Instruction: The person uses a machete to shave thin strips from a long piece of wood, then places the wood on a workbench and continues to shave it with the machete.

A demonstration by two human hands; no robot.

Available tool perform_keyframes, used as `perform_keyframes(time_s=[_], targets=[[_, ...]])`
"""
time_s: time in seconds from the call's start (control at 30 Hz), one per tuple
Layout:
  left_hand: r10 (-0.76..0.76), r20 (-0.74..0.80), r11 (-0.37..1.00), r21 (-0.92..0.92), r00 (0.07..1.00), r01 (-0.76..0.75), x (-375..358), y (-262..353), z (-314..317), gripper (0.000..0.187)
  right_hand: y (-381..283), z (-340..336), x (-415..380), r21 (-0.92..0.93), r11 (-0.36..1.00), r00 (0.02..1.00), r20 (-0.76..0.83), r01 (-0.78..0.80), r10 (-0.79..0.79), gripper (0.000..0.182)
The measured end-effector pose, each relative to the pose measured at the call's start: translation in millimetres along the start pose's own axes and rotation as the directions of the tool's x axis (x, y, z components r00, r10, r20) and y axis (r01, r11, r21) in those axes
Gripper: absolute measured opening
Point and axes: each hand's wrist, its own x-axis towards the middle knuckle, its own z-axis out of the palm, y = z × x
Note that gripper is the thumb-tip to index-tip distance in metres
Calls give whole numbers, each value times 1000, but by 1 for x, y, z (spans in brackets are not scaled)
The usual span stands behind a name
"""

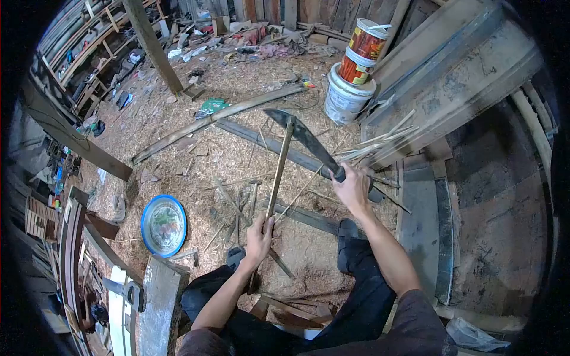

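My left hand [260, 237] is wrapped around a wooden stick [280, 166], its long axis leading away from me, leaning slightly right; the machete [313, 146] crosses its far end, contact unclear, handle clasped in my farther right hand [351, 188].

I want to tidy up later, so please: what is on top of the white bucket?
Two smaller red-patterned pails are stacked on the white bucket, with a pale object across the top one. The bucket's inside cannot be seen beneath them.
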Motion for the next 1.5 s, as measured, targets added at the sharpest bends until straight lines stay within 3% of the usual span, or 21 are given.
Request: perform_keyframes(time_s=[0.07, 0.13, 0.23, 0.3, 0.37, 0.43, 0.47, 0.5, 0.57, 0.63, 0.7, 0.77, 0.8, 0.87, 0.97, 1.1, 1.17, 1.23, 1.33, 1.4, 1.5], targets=[[158, -73, 983, 106, 985, -150, -2, -2, -4, 20, -6, 2, -5, -52, 996, 997, -40, 71, -73, 28], [172, -72, 983, 81, 983, -166, 1, 3, 11, 20, 6, -3, 1, -27, 999, 999, -23, 40, -40, 27], [20, 34, 997, -73, 999, -18, -5, 0, 20, 24, -4, -11, 6, 14, 999, 999, 14, -44, 44, 25], [175, 14, 984, 13, 984, -175, -4, -6, 22, 30, -8, -8, 10, -27, 992, 993, -10, -120, 120, 27], [117, 29, 989, 86, 993, -119, -5, 16, 14, 29, -25, -7, 12, 64, 992, 986, -120, -105, 113, 30], [87, 4, 996, -11, 996, -87, 4, 19, 11, 30, -46, -18, 12, 120, 974, 967, -148, -190, 207, 32], [80, -24, 994, -79, 997, -81, 9, 17, 9, 29, -50, -9, 10, 178, 977, 952, -258, -118, 162, 38], [66, -26, 995, -71, 997, -68, 13, 22, 5, 29, -57, 2, 12, 186, 975, 955, -244, -125, 169, 38], [39, -156, 994, -96, 987, -54, 32, 46, -7, 29, -76, 29, 20, 379, 901, 928, -212, -211, 306, 42], [28, -267, 994, -98, 963, -56, 45, 74, -15, 27, -92, 49, 29, 476, 871, 933, -243, -123, 265, 43], [3, -352, 949, -294, 936, -113, 40, 141, -34, 25, -109, 60, 30, 539, 832, 922, -242, -132, 303, 43], [92, -451, 937, -263, 888, -231, 37, 176, -58, 24, -130, 55, 9, 623, 760, 940, -112, -185, 321, 36], [183, -499, 917, -224, 847, -330, 30, 191, -69, 23, -146, 50, -4, 693, 711, 949, -127, -124, 289, 35], [198, -536, 927, -170, 821, -335, 4, 224, -98, 23, -172, 36, -18, 762, 647, 967, -134, -39, 215, 34], [302, -555, 900, -101, 775, -423, -34, 254, -121, 26, -205, -14, -44, 736, 662, 988, 67, -141, 136, 39], [322, -615, 927, 49, 720, -373, -86, 285, -134, 27, -230, -79, -78, 767, 640, 998, -56, 46, -5, 42], [413, -620, 899, 160, 667, -407, -113, 305, -139, 25, -236, -111, -92, 768, 640, 998, 52, -19, -32, 42], [418, -638, 905, 227, 647, -360, -143, 331, -143, 26, -241, -132, -103, 790, 613, 998, 36, 7, -57, 42], [385, -682, 912, 177, 622, -370, -177, 339, -156, 27, -248, -154, -117, 837, 547, 988, 62, 24, -139, 42], [368, -729, 930, 271, 577, -250, -204, 344, -163, 30, -252, -160, -125, 861, 509, 986, 89, -4, -143, 41], [474, -756, 869, 319, 451, -378, -222, 334, -183, 27, -253, -160, -138, 911, 411, 980, 53, 31, -192, 39]])
